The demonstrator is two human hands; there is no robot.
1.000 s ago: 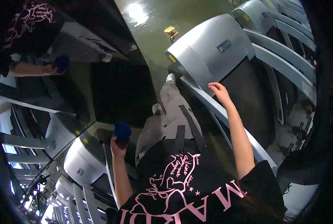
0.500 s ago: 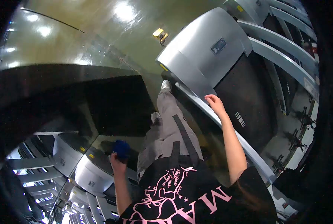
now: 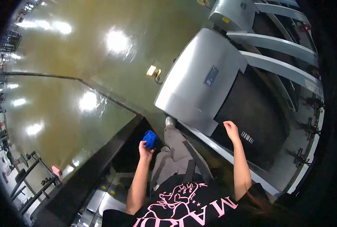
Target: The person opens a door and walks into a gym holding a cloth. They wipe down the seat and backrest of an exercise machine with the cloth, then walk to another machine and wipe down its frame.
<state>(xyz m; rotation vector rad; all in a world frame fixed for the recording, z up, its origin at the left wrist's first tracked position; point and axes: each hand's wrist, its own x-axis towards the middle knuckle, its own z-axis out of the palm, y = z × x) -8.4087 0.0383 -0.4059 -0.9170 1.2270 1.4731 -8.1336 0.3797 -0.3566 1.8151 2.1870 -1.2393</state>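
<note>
A crumpled blue cloth (image 3: pixel 150 139) is gripped in my left hand (image 3: pixel 145 150), held out in front of my legs. My right hand (image 3: pixel 231 129) hangs over the side of a treadmill, its fingers loosely curled with nothing visible in them. Below that hand lies the treadmill's black belt (image 3: pixel 248 113). The treadmill's silver motor cover (image 3: pixel 191 79) bulges just ahead, with a small dark label on it. I cannot see any contact between my right hand and the machine.
More treadmills stand in a row, one with a silver cover (image 3: pixel 232 15) farther ahead. Pale curved handrails (image 3: pixel 274 44) arch across the belts. A yellow floor box (image 3: pixel 153 71) with a cable sits near the motor cover. On my left runs a dark-edged reflective panel (image 3: pixel 111 166).
The view has shifted, and the treadmill cover shows lower in it. My left hand with the blue cloth has come up and right, nearer my legs. My right hand stays empty.
</note>
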